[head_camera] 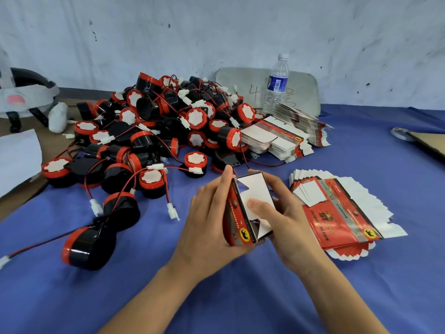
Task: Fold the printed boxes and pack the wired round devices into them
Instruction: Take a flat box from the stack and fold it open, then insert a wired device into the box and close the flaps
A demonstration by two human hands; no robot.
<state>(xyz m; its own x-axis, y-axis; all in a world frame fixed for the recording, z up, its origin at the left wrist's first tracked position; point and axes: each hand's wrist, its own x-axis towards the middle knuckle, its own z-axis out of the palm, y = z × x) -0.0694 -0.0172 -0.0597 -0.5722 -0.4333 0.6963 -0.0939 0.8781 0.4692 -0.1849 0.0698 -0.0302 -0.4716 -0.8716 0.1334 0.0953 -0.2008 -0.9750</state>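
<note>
A person's left hand grips a half-formed printed box by its red side near the middle of a blue-covered table, fingers curled round it. The right hand holds the opposite side, its thumb pressing on a white flap. The box's white inside faces the camera. At 10 o'clock from it lies a heap of red-and-black wired round devices; a single device lies apart at 8 o'clock. A fanned stack of flat boxes rests at 3 o'clock, with more stacks at 1 o'clock near a water bottle.
</note>
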